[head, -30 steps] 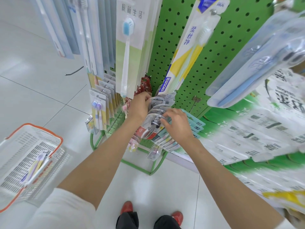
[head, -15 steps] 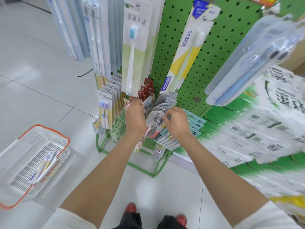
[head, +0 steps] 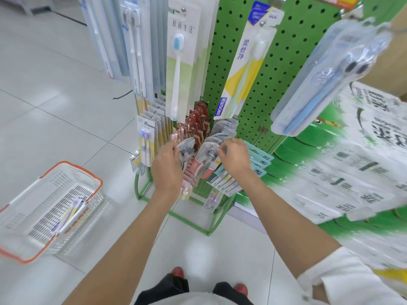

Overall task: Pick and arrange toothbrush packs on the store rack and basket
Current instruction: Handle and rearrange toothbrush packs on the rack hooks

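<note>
Floor tiles lie open left of the green pegboard rack. A white basket with an orange rim stands there, well apart from the rack's foot. Stacked white-and-green bags crowd the rack's right edge.

Two hands work at the rack's lower pegs. The left hand grips one clear toothbrush pack, tilted, with its top toward the rack. Just beside it, the right hand pinches the top of the front pack of a hanging row, whose long axis slopes down toward the person.

Brush packs in the basket lie diagonally. There seem to be two, but blur hides the count.
</note>
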The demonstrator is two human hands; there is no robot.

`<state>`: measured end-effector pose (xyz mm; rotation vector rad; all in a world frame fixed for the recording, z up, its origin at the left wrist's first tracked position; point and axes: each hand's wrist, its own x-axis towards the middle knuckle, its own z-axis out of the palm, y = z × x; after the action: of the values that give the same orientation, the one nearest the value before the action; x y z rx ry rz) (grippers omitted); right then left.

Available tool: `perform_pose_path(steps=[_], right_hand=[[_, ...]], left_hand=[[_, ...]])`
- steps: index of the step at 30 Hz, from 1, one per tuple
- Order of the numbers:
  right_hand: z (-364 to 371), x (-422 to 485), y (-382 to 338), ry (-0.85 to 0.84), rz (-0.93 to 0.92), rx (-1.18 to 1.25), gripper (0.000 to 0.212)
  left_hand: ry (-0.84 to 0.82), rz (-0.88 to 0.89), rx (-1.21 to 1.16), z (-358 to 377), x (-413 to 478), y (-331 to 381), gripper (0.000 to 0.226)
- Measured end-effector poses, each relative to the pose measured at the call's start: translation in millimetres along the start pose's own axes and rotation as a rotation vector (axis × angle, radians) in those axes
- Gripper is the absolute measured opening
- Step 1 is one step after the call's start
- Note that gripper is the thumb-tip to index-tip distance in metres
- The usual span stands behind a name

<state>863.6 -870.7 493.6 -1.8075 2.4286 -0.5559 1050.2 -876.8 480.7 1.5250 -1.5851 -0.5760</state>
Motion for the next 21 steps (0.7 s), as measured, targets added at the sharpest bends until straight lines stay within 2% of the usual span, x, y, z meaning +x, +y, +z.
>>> perform_pose_path(steps=[4,7,10,13,16,19,21], right_hand=[[-1.2,-0.9,1.2,0.009,-0.013,0.019,0.015],[-5.7,-12.8,-1.8,0.081,-0.028,0.126,0.027],[-12.1,-32.5,-7.1,0.139,-0.065,0.245,0.024],[-26.1,-56.0,-14.6,0.029,0.051,0.498,0.021],[-32.6,-70.7,-19.2,-0.004,0.151,0.692,0.028],[-32.0,-74.3,-20.2,-0.113,0.261,0.817,0.048],[-29.2,-74.7,-18.5,-0.214,0.301,0.864,0.047]], left_hand=[[0.009,-0.050,-0.016,-7.9,0.7,-5.4,0.016],[-0.078,-0.064,-0.101,-11.6,0.2,-6.8,0.011],[-0.162,-0.106,-0.225,-9.9,0.2,-8.9,0.010],[-0.236,-0.130,-0.329,-10.0,1.5,-0.1,0.011],[-0.263,-0.170,-0.456,-13.9,5.3,15.8,0.015],[-0.270,-0.302,-0.610,-13.8,6.7,22.8,0.008],[-0.304,-0.420,-0.743,-12.6,4.0,26.6,0.011]])
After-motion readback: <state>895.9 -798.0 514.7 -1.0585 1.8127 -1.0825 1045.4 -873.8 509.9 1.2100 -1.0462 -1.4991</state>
